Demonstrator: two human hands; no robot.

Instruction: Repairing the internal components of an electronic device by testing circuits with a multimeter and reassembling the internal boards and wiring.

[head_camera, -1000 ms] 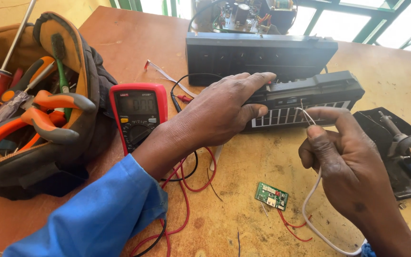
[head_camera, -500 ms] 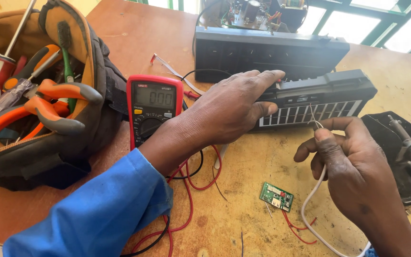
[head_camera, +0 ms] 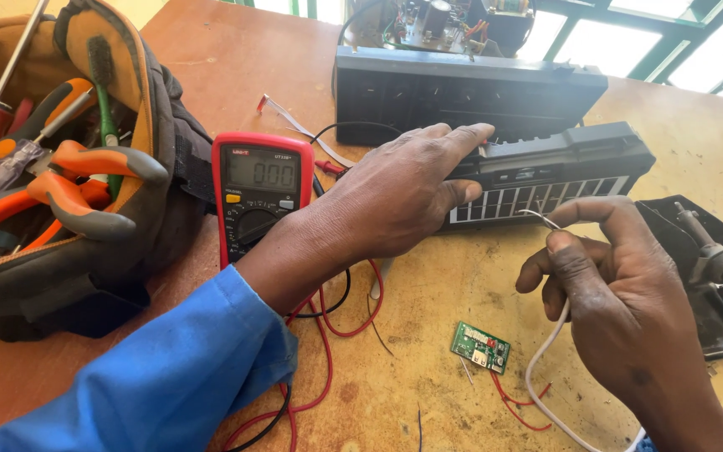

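Hands at work over a wooden table (head_camera: 211,59), seen from above. A long black device with a pale grille (head_camera: 546,172) is laid across the upper middle, its long axis running from 9 o'clock up toward 2 o'clock. The left hand (head_camera: 395,197) is pressed flat on the device's near end, fingers held together and stretched toward 2 o'clock, nothing being gripped. The right hand (head_camera: 608,293) is held at 4 o'clock from it, just in front of the grille; a thin bare wire tip (head_camera: 539,218) is pinched between thumb and forefinger and pointed toward 11 o'clock, close to the grille but not seen touching it. A white cable (head_camera: 546,360) trails from that hand toward 6 o'clock. The right hand is nearer to the grille's middle. A small green circuit board (head_camera: 479,346) with red leads lies at 8 o'clock from the right hand. A red multimeter (head_camera: 257,188) is placed at 9 o'clock from the left hand, beside an open tool bag (head_camera: 152,125) of orange-handled pliers (head_camera: 60,188).
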